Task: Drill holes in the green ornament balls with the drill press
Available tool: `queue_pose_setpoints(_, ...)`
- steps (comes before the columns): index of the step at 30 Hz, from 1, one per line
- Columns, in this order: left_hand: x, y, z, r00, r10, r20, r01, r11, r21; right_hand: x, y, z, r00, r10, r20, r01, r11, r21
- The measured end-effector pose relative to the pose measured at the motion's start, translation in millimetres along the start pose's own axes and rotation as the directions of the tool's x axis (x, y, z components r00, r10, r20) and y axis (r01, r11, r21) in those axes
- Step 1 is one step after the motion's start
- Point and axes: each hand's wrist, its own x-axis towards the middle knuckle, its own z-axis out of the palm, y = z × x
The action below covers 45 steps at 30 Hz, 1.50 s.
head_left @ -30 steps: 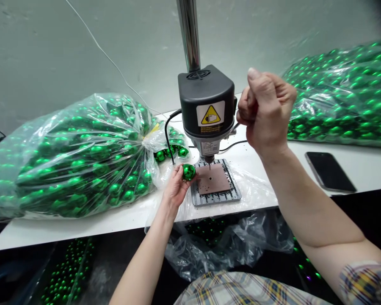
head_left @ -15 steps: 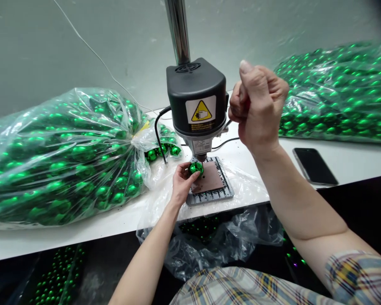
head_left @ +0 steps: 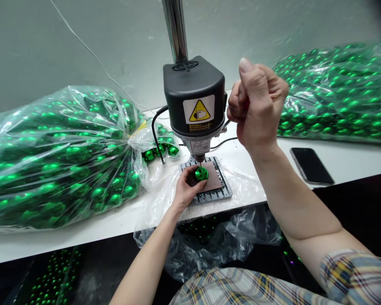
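One green ball [head_left: 203,174] beneath the drill bit [head_left: 201,164], apparently mid-process.
The left hand [head_left: 186,189] grips it over the pink plate [head_left: 214,181]; whether the ball is pierced cannot be told. The right hand [head_left: 260,106], curled closed beside the drill press [head_left: 193,95], hides any hold. Many more balls fill the tied bag [head_left: 66,161].

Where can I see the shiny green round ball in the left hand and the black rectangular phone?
Shiny green round ball [head_left: 202,174]: head view, middle of its visible surface.
Black rectangular phone [head_left: 311,165]: head view, middle of its dark screen.
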Motion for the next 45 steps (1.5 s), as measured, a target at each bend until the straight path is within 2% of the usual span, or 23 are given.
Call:
queue_pose_setpoints(5, -3, 3, 9.0, 0.999, -0.034, -0.004, 0.034, 0.997, -0.069, 0, -1, 0, 1.000, -0.009, -0.004, 0.009, 0.999, 0.032)
queue_pose_setpoints(10, -5, 0, 8.0, 0.987, -0.066, -0.146, 0.051, 0.993, -0.105, 1, 0, 0, 1.000, -0.006, 0.009, 0.006, 1.000, 0.000)
queue_pose_setpoints(13, -12, 0, 5.7, 0.968, -0.031, -0.248, 0.041, 0.999, 0.034, 1, -1, 0, 1.000, -0.005, 0.009, 0.005, 1.000, 0.016)
queue_pose_setpoints(16, -29, 0, 10.1, 0.900, 0.128, -0.416, -0.010, 0.962, 0.274, 0, -4, 1, 1.000, 0.022, -0.020, -0.022, 1.000, 0.008)
queue_pose_setpoints(17, -36, 0, 13.9, 0.880, 0.181, -0.438, -0.040, 0.949, 0.312, 0, -4, 1, 0.999, 0.031, -0.025, -0.031, 1.000, -0.002)
queue_pose_setpoints(18, -43, -1, 19.0, 0.884, 0.215, -0.415, -0.080, 0.944, 0.320, 0, -4, 1, 0.999, 0.038, -0.023, -0.038, 0.999, -0.010)
queue_pose_setpoints(19, -49, -1, 25.4, 0.915, 0.228, -0.333, -0.126, 0.945, 0.302, 0, -4, 1, 0.999, 0.040, -0.016, -0.040, 0.999, -0.010)
queue_pose_setpoints(20, -54, -2, 33.1, 0.954, 0.228, -0.195, -0.171, 0.947, 0.271, 0, -4, 1, 0.999, 0.041, -0.007, -0.041, 0.999, -0.001)
queue_pose_setpoints(21, -56, -2, 42.0, 0.973, 0.228, -0.021, -0.216, 0.944, 0.250, 0, -3, 0, 0.999, 0.039, 0.001, -0.039, 0.999, 0.013)
queue_pose_setpoints(23, -50, -1, 62.7, 0.933, 0.239, 0.270, -0.316, 0.903, 0.292, 1, -2, 0, 0.999, 0.031, 0.006, -0.031, 0.999, 0.044)
queue_pose_setpoints(24, -42, -1, 73.8, 0.909, 0.245, 0.337, -0.364, 0.860, 0.357, 1, -1, 0, 1.000, 0.024, 0.003, -0.024, 0.998, 0.055)
queue_pose_setpoints(25, -31, -1, 84.9, 0.900, 0.250, 0.357, -0.398, 0.803, 0.442, 2, -1, 0, 1.000, 0.018, 0.002, -0.018, 0.998, 0.055)
queue_pose_setpoints(26, -18, -2, 95.6, 0.909, 0.251, 0.334, -0.402, 0.744, 0.534, 2, -1, -1, 1.000, 0.014, 0.002, -0.014, 0.999, 0.047)
queue_pose_setpoints(28, 10, -6, 114.3, 0.939, 0.210, 0.274, -0.344, 0.640, 0.687, 2, -1, -1, 1.000, 0.021, 0.020, -0.022, 0.999, 0.029)
queue_pose_setpoints(30, 34, -11, 129.0, 0.952, 0.133, 0.275, -0.302, 0.543, 0.783, 2, -1, -2, 0.999, 0.034, 0.038, -0.035, 0.999, 0.028)
queue_pose_setpoints(33, 53, -16, 145.3, 0.922, 0.059, 0.383, -0.371, 0.420, 0.828, 1, -2, -2, 0.998, 0.037, 0.050, -0.040, 0.997, 0.062)
queue_pose_setpoints(35, 54, -15, 152.9, 0.892, 0.035, 0.450, -0.425, 0.401, 0.812, 1, -2, -3, 0.998, 0.043, 0.051, -0.046, 0.997, 0.060)
queue_pose_setpoints(38, 44, -6, 156.1, 0.862, -0.004, 0.507, -0.446, 0.471, 0.761, 1, -2, -3, 0.997, 0.051, 0.057, -0.054, 0.997, 0.047)
queue_pose_setpoints(40, 29, 3, 150.0, 0.848, 0.015, 0.530, -0.440, 0.579, 0.686, 2, 0, -4, 0.997, 0.045, 0.057, -0.047, 0.998, 0.039)
queue_pose_setpoints(41, 19, 8, 144.3, 0.853, 0.040, 0.520, -0.412, 0.664, 0.624, 2, 1, -4, 0.997, 0.042, 0.058, -0.044, 0.999, 0.026)
queue_pose_setpoints(43, -6, 19, 127.7, 0.902, 0.059, 0.428, -0.250, 0.879, 0.406, 3, 3, -5, 0.997, 0.040, 0.060, -0.038, 0.999, -0.021)
queue_pose_setpoints(44, -20, 24, 117.3, 0.931, 0.007, 0.366, -0.099, 0.967, 0.236, 3, 4, -5, 0.997, 0.040, 0.063, -0.037, 0.998, -0.049)
queue_pose_setpoints(45, -32, 28, 105.8, 0.944, -0.098, 0.315, 0.091, 0.995, 0.036, 3, 5, -5, 0.997, 0.040, 0.067, -0.035, 0.996, -0.077)
